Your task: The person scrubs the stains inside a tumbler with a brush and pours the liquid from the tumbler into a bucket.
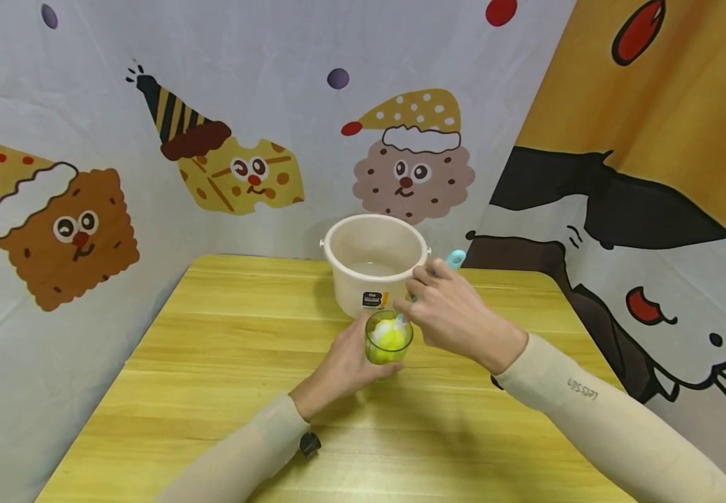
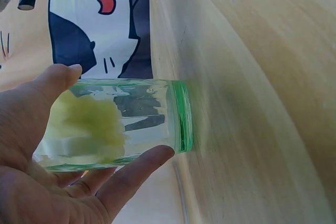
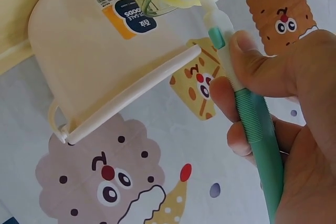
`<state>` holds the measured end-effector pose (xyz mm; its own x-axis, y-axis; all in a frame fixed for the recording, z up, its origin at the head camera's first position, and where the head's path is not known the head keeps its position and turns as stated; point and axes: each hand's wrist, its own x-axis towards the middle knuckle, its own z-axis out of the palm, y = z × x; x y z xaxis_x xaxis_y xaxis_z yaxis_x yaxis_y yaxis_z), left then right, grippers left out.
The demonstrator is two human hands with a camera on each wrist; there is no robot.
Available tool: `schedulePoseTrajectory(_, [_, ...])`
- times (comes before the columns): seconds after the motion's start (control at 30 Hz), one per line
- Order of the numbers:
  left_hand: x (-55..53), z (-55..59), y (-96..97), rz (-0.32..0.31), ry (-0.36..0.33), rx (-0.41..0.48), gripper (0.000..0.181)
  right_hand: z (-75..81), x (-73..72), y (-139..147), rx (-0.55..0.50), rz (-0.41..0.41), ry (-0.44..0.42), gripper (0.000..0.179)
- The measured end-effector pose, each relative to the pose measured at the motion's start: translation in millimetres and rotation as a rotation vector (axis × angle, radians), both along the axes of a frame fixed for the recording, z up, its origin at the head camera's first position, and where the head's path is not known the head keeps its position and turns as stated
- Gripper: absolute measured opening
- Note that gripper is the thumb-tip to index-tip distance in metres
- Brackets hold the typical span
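My left hand [image 1: 345, 360] grips a clear, green-tinted glass [image 2: 149, 111], thumb on one side and fingers on the other. The glass is upright, its thick base close to the tabletop in the left wrist view. My right hand [image 1: 457, 314] holds a cup brush by its green and white handle [image 3: 265, 156], thumb and fingers wrapped around the ribbed grip. The brush's yellow and white sponge head [image 1: 390, 337] sits inside the upper part of the glass, and the handle slants up out of the mouth to the right.
Just behind the glass stands a cream plastic bucket [image 1: 345, 279] with a label on its front and a little liquid at the bottom. Under everything is a wood-grain table [image 1: 212, 335]. A cartoon-printed cloth [image 1: 262, 56] hangs behind it.
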<state>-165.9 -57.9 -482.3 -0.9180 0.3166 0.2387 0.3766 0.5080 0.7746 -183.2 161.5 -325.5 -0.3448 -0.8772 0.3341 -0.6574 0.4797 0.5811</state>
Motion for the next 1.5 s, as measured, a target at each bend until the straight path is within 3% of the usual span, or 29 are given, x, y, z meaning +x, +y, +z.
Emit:
schedulePoseTrajectory(0.5, [1.4,4.6,2.5,-0.002,0.006,0.003,0.100,3.0,-0.1,-7,0.106,-0.051,0.079,0.028])
schedulePoseTrajectory(0.93, [1.7,5.2,2.6,-0.002,0.022,-0.019,0.099,7.0,1.5,-14,0.188,-0.066,0.070,0.035])
schedulePoseTrajectory(1.17, [2.8,5.2,1.8,0.010,0.004,-0.018,0.100,6.1,0.0,-18,0.194,-0.035,0.093,0.025])
schedulePoseTrajectory(1.5, [1.8,4.4,1.6,-0.005,0.048,-0.056,0.103,6.4,-0.5,-20,0.208,-0.013,0.141,0.016])
